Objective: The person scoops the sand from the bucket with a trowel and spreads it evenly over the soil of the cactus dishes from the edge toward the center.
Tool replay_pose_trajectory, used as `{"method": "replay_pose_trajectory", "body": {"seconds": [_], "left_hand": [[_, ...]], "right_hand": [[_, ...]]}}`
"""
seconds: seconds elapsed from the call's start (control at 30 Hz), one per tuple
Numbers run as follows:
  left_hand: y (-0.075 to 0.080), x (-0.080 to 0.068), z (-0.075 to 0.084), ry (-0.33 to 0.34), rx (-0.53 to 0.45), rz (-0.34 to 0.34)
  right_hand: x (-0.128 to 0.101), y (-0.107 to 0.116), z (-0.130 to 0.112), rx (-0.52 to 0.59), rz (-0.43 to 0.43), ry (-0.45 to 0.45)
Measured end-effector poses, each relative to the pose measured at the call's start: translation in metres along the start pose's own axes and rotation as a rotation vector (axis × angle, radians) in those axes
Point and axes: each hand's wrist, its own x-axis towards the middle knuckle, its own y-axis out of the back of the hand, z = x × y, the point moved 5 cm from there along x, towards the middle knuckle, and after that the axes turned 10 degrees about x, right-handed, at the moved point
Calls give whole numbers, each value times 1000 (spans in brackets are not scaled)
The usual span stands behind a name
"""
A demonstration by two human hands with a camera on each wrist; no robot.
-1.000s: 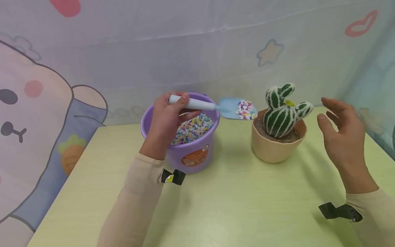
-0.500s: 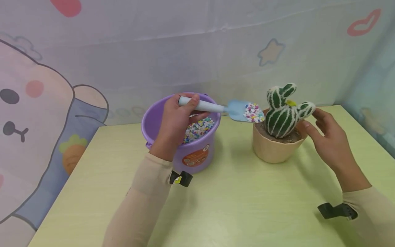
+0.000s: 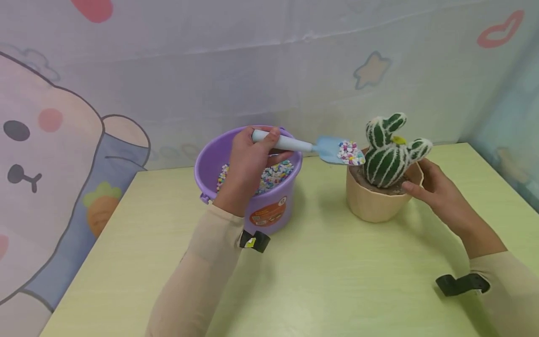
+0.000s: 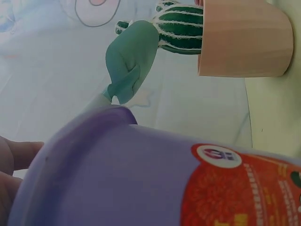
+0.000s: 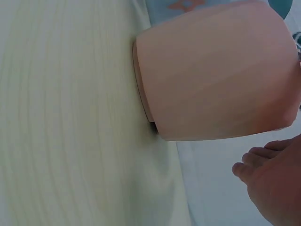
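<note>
Left hand (image 3: 248,164): we are seeing it clamped on the trowel (image 3: 306,146), centre frame.
Pebbles (image 3: 350,152): riding at the trowel's tip; we are judging that any tilt risks spilling them.
Cactus (image 3: 387,166): standing beside that tip, right of centre; a knock could be scattering the pebbles.
Right hand (image 3: 442,192): gripping the pot (image 3: 375,203) at right; a tug could be shifting it.

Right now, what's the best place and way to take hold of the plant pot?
Probably the rim of the plant pot, on its right side: bring your right grip in from the right and pinch the edge. The pot stands upright, and its thin rim rises above the soil. The trowel occupies the left side. Stay below the cactus arm leaning out on the right.
</note>
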Motion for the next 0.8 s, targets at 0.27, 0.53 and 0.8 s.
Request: {"method": "replay_pose_trajectory", "body": {"seconds": [0.27, 0.53, 0.8], "left_hand": [[-11, 4, -2, 14, 55, 12], [-22, 5, -3, -16, 168, 3], [-34, 4, -3, -112, 322, -28]], "right_hand": [[-1, -3, -2, 0, -14, 4], [-3, -3, -3, -41, -3, 2], [-5, -6, -5, -46, 3, 21]]}}
